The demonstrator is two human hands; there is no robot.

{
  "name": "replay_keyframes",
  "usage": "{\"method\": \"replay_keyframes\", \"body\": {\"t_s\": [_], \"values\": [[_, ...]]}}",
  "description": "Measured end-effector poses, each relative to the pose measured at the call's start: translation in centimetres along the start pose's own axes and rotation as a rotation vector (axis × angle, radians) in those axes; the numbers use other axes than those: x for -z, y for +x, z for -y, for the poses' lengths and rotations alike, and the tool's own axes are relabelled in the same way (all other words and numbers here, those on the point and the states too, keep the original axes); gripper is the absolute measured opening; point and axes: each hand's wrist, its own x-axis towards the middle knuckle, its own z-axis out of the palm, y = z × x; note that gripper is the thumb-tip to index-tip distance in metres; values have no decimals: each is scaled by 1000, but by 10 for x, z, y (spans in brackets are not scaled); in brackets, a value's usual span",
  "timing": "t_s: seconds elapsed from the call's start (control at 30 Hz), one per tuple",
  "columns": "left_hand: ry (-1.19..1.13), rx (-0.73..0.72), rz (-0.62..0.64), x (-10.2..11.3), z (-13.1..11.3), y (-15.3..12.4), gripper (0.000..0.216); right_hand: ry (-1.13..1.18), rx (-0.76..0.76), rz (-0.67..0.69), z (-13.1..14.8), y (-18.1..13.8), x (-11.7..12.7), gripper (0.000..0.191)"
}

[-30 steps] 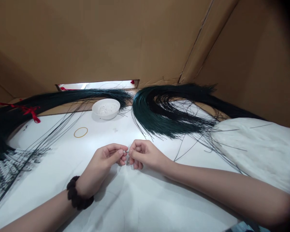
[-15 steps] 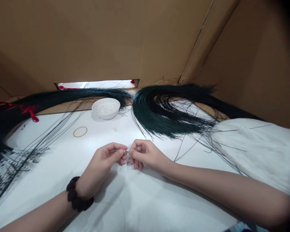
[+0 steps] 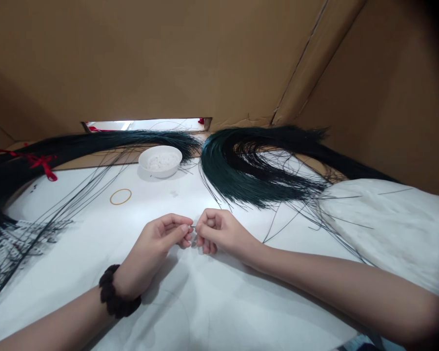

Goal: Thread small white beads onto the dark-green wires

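Observation:
My left hand point(image 3: 161, 240) and my right hand point(image 3: 217, 233) meet fingertip to fingertip over the white table point(image 3: 190, 302), just above its middle. Both are closed in a pinch. A short, thin dark strand point(image 3: 192, 226) shows between the two pinches; what else the fingers hold is too small to make out. A dark scrunchie point(image 3: 113, 297) sits on my left wrist. A white bowl point(image 3: 160, 161) of tiny pale beads stands beyond the hands.
A thick bundle of dark green strands point(image 3: 256, 170) fans out at the right, over a white cloth point(image 3: 391, 229). Another bundle point(image 3: 76, 146) with a red tie point(image 3: 40, 163) lies left. A yellow rubber band point(image 3: 120, 196) lies nearby. Cardboard walls point(image 3: 205, 58) enclose the table.
The view has shifted slightly; the hands keep the same pinch and barely move.

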Motion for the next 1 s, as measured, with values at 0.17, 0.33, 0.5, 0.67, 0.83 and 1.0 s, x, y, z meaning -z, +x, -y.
{"method": "replay_keyframes", "body": {"t_s": [0.17,0.33,0.5,0.67,0.83,1.0], "values": [[-10,30,7,0,-1,0,10,24,-19,-4,1,0,2,4],[-16,39,0,0,1,2,9,29,-28,13,1,1,2,3],[-10,42,-3,0,2,2,10,18,-29,8,1,-1,2,4],[-22,44,0,0,1,1,10,17,-28,-2,1,-1,1,4],[-14,40,5,0,2,-1,10,15,-22,1,0,-1,1,4],[-2,33,8,0,2,0,10,7,-20,4,-2,1,2,4]]}}
